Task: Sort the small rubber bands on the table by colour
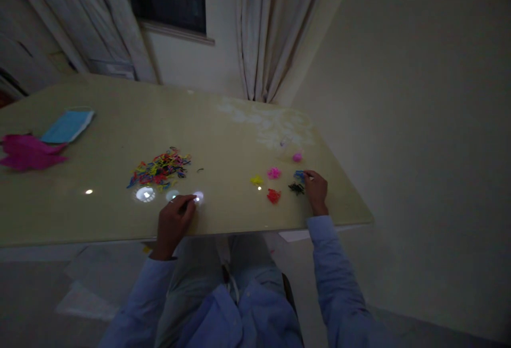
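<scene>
My right hand reaches over the right part of the table, thumb and fingers pinched at a small pile of blue rubber bands. Just below it lies a pile of black rubber bands. Red bands, pink bands and yellow bands form separate little piles to the left. My left hand rests at the table's front edge with its fingers curled together; whatever they may hold is too small to make out. Beyond it spreads a mixed heap of coloured rubber bands.
One dark band lies apart, right of the heap. A small pink ball-like thing sits behind the sorted piles. On the far left are a blue face mask and a crumpled magenta piece. A wall stands beyond the table's right edge.
</scene>
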Action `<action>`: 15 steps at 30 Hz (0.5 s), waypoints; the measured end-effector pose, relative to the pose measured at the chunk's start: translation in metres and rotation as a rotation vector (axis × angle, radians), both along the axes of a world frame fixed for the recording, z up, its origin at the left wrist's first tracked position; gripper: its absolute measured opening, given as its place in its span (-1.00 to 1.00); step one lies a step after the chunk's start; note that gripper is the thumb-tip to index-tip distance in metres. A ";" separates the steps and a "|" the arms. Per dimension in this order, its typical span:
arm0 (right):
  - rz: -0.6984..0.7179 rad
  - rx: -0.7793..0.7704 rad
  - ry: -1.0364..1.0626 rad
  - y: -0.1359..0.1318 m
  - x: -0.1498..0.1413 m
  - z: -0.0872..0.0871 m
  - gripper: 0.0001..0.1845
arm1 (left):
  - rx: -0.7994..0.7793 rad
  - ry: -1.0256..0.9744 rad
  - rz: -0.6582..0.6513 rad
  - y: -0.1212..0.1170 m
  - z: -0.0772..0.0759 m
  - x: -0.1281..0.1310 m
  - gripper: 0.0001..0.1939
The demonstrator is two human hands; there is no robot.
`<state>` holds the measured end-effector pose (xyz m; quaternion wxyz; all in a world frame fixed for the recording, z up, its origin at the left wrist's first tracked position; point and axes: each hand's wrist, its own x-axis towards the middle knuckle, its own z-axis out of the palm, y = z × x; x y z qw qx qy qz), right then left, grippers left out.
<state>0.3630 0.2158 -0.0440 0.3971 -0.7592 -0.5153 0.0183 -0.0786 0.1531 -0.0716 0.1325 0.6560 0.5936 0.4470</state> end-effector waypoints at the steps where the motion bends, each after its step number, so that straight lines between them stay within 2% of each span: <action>1: -0.004 -0.024 -0.031 0.001 0.003 -0.002 -0.61 | -0.005 -0.002 0.005 0.000 0.000 0.000 -0.72; 5: 0.015 -0.021 -0.102 0.002 0.006 -0.007 -0.61 | -0.017 0.000 0.013 0.000 0.001 0.001 -0.72; 10: 0.009 0.031 -0.050 0.000 0.003 -0.001 -0.59 | -0.029 0.022 0.026 0.001 0.000 0.001 -0.70; 15: 0.038 0.134 0.065 -0.021 -0.025 0.013 -0.61 | -0.017 0.013 0.014 0.000 0.001 0.001 -0.71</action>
